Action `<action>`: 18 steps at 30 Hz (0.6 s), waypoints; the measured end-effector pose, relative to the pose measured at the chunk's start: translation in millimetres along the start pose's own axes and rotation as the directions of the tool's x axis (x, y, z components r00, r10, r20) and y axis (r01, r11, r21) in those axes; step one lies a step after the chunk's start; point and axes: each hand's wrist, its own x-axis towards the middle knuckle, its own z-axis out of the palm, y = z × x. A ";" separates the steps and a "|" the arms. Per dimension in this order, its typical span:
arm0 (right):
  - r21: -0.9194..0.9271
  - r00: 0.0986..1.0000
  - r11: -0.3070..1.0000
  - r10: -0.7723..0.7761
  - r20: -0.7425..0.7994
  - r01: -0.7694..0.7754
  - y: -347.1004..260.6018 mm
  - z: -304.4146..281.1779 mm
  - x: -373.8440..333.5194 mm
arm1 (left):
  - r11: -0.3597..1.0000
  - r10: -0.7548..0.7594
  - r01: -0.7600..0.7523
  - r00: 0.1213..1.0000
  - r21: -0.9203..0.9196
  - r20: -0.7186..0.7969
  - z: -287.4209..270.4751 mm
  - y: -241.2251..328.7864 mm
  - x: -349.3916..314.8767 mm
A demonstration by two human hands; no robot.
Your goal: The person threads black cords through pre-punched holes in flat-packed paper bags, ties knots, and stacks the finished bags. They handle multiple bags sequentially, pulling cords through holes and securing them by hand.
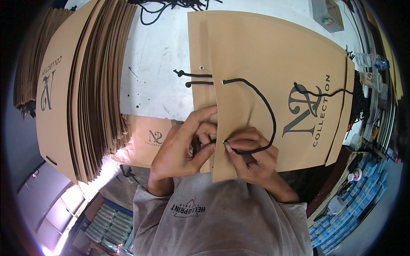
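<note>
A flat brown paper bag (273,55) with a dark printed logo lies on the white table (158,64) in front of me. A black cord handle (267,106) runs from an eyelet near the bag's top edge in a loop down to my right hand (252,155). That hand pinches the cord's end against the bag's near edge. My left hand (183,147) grips the bag's edge from the other side, fingers curled behind the paper. A second bag lies underneath, with two knotted cord ends (190,79) sticking out on its left.
A tall leaning stack of flat brown bags (81,89) fills the left side. Another bag (147,138) lies below it. Loose black cords (171,6) lie at the table's far edge, a small box (326,15) at far right, bottles and clutter (371,85) along the right.
</note>
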 end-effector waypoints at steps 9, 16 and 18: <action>0.065 0.993 0.995 0.075 0.093 -0.081 -0.6 -10.8 3.4 | 0.997 -0.056 0.056 0.998 -0.053 0.014 3.9 -2.1 -1.8; 0.060 0.985 0.985 0.156 0.077 -0.161 3.9 -11.5 0.2 | 0.997 0.024 -0.025 0.999 0.070 0.022 6.3 4.0 4.9; 0.041 0.979 0.982 0.182 0.094 -0.186 3.7 -12.5 0.0 | 0.991 0.042 -0.045 0.999 0.130 0.030 5.8 4.5 6.1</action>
